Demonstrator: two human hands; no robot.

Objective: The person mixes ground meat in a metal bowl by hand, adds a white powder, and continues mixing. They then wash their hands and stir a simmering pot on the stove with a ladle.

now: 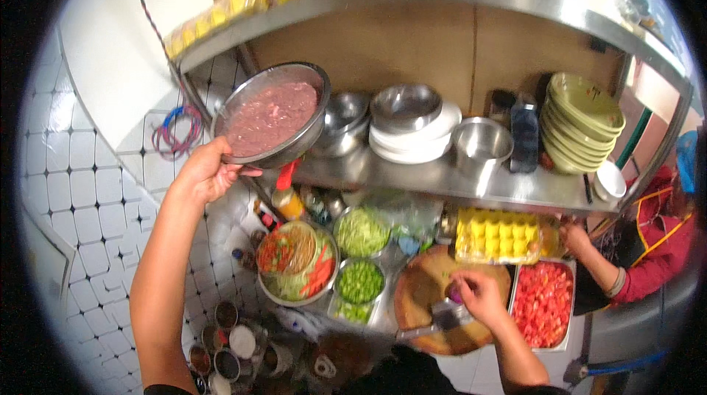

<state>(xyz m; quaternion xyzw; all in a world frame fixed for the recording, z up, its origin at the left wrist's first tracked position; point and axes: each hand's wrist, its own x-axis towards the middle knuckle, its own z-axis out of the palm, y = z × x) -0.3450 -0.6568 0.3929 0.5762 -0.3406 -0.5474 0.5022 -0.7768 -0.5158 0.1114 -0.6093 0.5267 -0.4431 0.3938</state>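
My left hand (pixel 212 171) grips the rim of a steel bowl (pixel 326 91), raised and tilted beside the left end of the steel shelf. The bowl holds raw sliced meat (pixel 273 116) in a wet pink mass. My right hand (pixel 476 293) is over a round wooden chopping board (pixel 414 284), its fingers at a small purple item (pixel 455 291), perhaps an onion piece. Below that hand a cleaver (pixel 450 315) lies flat on the board, its handle pointing left.
A steel shelf (pixel 353 171) spans the front, with steel bowls (pixel 406 105), white plates (pixel 411 146) and stacked green bowls (pixel 580 124). Below stand cut vegetables (pixel 362 232), a yellow egg tray (pixel 494 234) and a tray of chopped tomatoes (pixel 544 304). Another person's arm (pixel 596 268) reaches in from the right.
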